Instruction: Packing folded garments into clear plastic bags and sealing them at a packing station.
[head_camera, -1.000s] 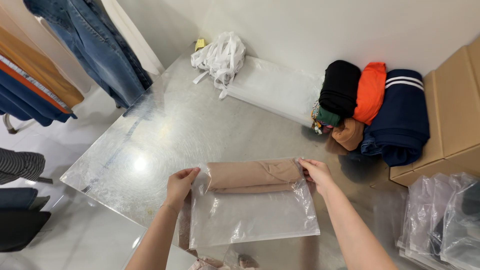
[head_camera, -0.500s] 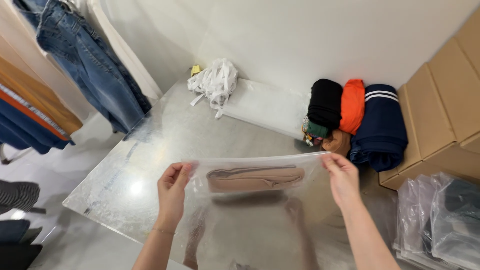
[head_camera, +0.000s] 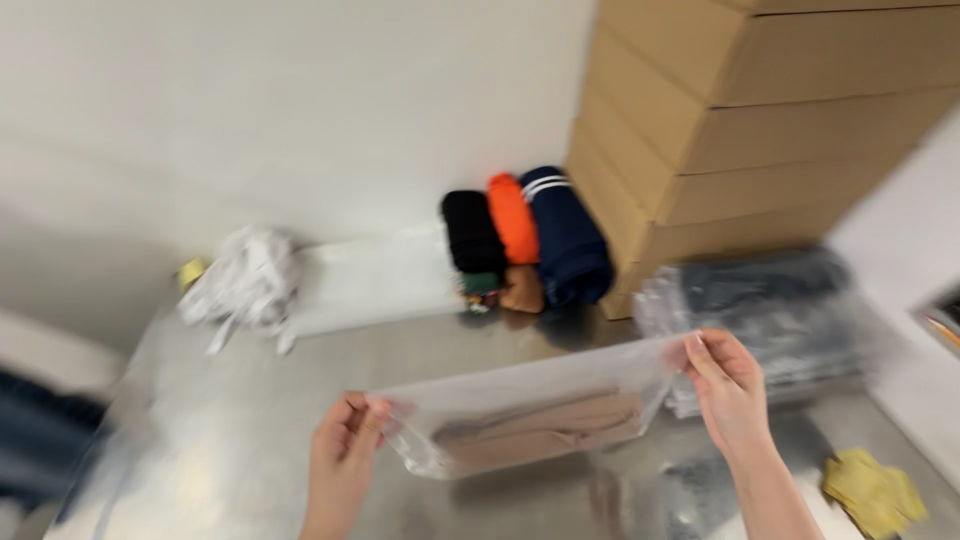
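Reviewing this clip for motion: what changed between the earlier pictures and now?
The clear bag with the tan folded garment lay flat on the metal table a second ago; now both hands have lifted it clear, tilted up to the right. The left hand and right hand keep pinching its top corners. The rolled clothes by the cardboard boxes stayed put.

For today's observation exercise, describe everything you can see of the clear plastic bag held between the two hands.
The clear plastic bag is a thin, glossy, see-through pouch, wider than tall. It is held up above the metal table, stretched and tilted, its right end higher. The left hand pinches its left top corner and the right hand its right one. Inside, a folded tan garment lies along the bottom. The picture is blurred, so seams or a seal cannot be made out.
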